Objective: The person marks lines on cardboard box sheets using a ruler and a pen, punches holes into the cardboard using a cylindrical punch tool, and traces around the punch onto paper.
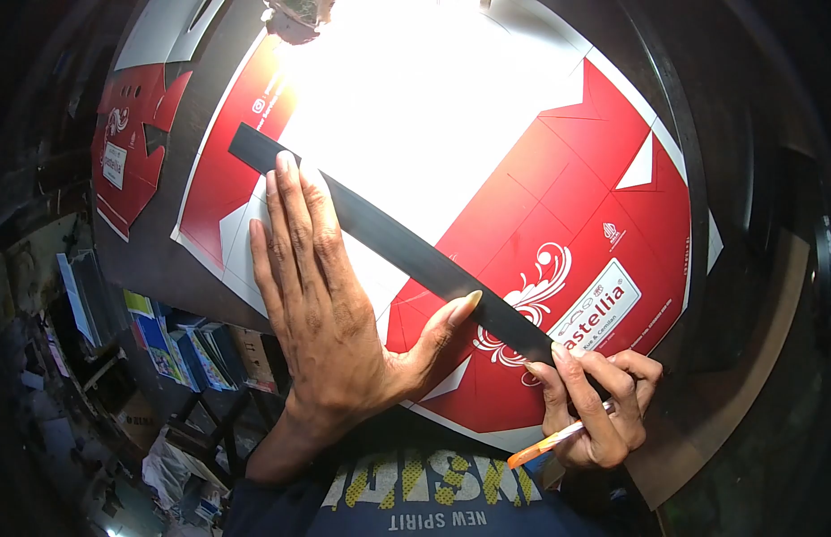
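Observation:
A large printed card sheet, red and white with "astellia" lettering, lies on the dark tabletop. Across it runs a black ruler, slanting from upper left to lower right. My left hand rests palm down with its fingers stretched out, fingertips on the ruler's upper part and thumb on its lower edge. At the lower end, my right hand pinches the ruler between thumb and fingertips. A white-and-orange pen is tucked through that hand's fingers, orange end pointing down left. Glare washes out the sheet's upper middle.
Another red-and-white cut card piece lies at the upper left. A rounded object sits at the top edge, partly cut off. Below the table's left side are stacked books and a crumpled plastic bag.

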`<state>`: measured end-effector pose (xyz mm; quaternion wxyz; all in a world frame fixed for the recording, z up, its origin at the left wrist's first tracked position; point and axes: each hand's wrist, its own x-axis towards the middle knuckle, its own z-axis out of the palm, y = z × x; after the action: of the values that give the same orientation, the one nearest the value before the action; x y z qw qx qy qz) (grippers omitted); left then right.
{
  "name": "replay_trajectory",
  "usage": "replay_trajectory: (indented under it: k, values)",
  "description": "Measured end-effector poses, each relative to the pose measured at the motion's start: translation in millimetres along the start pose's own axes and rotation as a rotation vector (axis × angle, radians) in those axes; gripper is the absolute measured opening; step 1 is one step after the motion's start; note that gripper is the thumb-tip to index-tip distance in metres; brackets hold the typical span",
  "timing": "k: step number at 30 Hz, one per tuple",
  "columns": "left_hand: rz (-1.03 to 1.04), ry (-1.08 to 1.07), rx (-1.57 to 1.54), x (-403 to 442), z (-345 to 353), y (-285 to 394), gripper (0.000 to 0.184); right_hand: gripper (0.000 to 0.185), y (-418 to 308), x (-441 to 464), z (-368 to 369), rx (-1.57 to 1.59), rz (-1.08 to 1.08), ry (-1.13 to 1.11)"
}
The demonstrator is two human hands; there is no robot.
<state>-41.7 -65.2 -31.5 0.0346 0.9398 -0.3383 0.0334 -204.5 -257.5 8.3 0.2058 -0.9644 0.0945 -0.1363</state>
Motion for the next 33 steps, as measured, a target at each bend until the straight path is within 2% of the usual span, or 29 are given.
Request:
replay_trajectory:
  k: [2, 4, 6, 7, 9, 10, 12, 14, 16, 20, 21, 23, 24, 33]
  values:
    - [-0.127, -0.138, -0.18, 8, -20, 12, 0.125, 0.036, 3, -2, -2, -0.005, -0.025, -0.018]
    - [-0.118, -0.125, -0.175, 9, -22, 13, 0.125, 0.036, 6, 1, -2, 0.009, -0.067, -0.024]
    - [-0.118, -0.134, -0.173, 10, -24, 12, 0.126, 0.036, 2, 7, -8, 0.025, -0.017, -0.07]
    - [-0.128, -0.126, -0.162, 10, -25, 12, 0.126, 0.044, 2, 8, -9, 0.1, 0.057, -0.041]
    - [-0.124, -0.163, -0.17, 11, -26, 12, 0.127, 0.047, 11, 11, -17, 0.167, 0.109, 0.031]
    - [-0.13, -0.163, -0.175, 10, -26, 12, 0.128, 0.058, 6, 13, -24, 0.252, 0.27, 0.059]
    - [-0.14, -0.159, -0.189, 10, -26, 12, 0.128, 0.068, 18, 25, -25, 0.656, 0.347, 0.103]
    - [-0.148, -0.149, -0.207, 10, -25, 11, 0.128, 0.066, 16, 46, -29, 0.828, 0.361, 0.069]
    - [-0.157, -0.165, -0.218, 9, -25, 10, 0.128, 0.057, 15, 67, -15, 1.025, 0.155, -0.041]
    - [-0.169, -0.145, -0.249, 11, -28, 12, 0.127, 0.016, -8, 99, 11, 1.12, 0.185, -0.14]
    - [-0.174, -0.159, -0.252, 12, -30, 12, 0.126, 0.016, -13, 106, 14, 1.113, 0.271, -0.183]
    - [-0.182, -0.169, -0.256, 12, -32, 11, 0.125, 0.025, -3, 114, 31, 0.948, 0.08, -0.204]
    - [-0.181, -0.17, -0.261, 12, -32, 11, 0.125, 0.02, -10, 119, 32, 0.882, 0.156, -0.22]
    - [-0.177, -0.195, -0.289, 13, -33, 10, 0.123, 0.015, -1, 115, 46, 0.94, 0.036, -0.12]
